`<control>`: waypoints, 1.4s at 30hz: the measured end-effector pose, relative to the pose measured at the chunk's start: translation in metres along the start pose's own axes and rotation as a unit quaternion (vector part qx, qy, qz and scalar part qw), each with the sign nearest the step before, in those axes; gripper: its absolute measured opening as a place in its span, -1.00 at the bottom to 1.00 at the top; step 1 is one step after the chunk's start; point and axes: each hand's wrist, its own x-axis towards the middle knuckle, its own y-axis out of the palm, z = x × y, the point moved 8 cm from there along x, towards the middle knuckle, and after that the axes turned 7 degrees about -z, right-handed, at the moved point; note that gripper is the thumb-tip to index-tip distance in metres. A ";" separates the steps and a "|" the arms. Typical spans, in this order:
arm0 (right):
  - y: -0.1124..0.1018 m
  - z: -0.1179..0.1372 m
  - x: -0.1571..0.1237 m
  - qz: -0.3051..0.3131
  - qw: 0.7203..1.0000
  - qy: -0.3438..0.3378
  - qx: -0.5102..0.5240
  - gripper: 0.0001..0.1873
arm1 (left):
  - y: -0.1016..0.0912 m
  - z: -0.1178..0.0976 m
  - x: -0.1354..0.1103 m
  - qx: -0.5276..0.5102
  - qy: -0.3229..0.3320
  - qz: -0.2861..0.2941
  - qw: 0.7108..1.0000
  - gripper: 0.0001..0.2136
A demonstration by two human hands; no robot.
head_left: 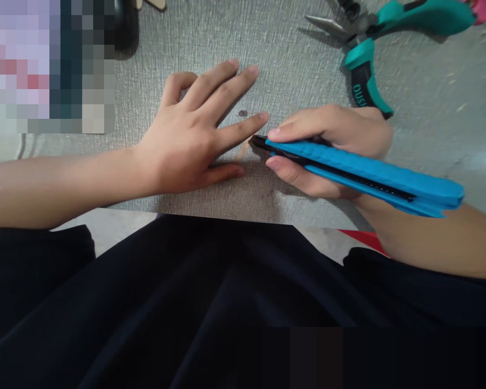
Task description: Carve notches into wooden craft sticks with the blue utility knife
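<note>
A dark garment [210, 302] fills the lower half of the view, from 3 to 9 o'clock. Above it lies a grey, textured table [291, 48], its near edge running across the middle. The left hand [182, 140] enters from 9 o'clock and lies palm down on the table, open and flat. Its fingers [243, 75] are spread and point toward 2 o'clock, the little finger is curled, and it grasps nothing. The right hand [340, 135] enters from 4 o'clock and is closed round a blue knife [372, 175]. The forefinger lies along the top of the handle and the thumb presses from below. The knife lies at a slant, with its butt toward 4 o'clock and its black nose toward 10 o'clock, just beside the left forefinger's tip. At that nose a small pale sliver [242, 152] rests on the table, between the left forefinger and thumb. Whether either digit touches it cannot be told. Teal-handled pliers [368, 59] lie on the table at 1 o'clock, well apart from the left hand and just beyond the right. A dark object [125, 24] stands at 11 o'clock. A small dark speck [242, 113] marks the table between the left fingers.
</note>
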 end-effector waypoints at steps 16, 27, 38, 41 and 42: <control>0.005 -0.015 -0.002 0.004 0.998 -0.022 0.057 -0.60 | -0.005 -0.004 0.006 -0.007 0.016 0.025 1.000 -0.24; 0.004 -0.005 0.003 -0.008 0.998 -0.051 0.043 -0.71 | -0.007 -0.003 0.006 -0.013 -0.005 0.022 1.000 -0.26; 0.005 -0.006 0.004 0.018 0.997 -0.058 0.046 -0.78 | -0.007 -0.002 0.006 -0.008 0.006 0.024 1.000 -0.25; 0.009 -0.005 0.005 0.032 0.996 -0.067 0.053 -0.81 | -0.006 -0.001 0.005 0.003 0.022 0.022 1.000 -0.20; 0.010 -0.005 0.005 0.033 0.996 -0.068 0.053 -0.82 | -0.005 0.000 0.005 0.004 0.023 0.020 1.000 -0.18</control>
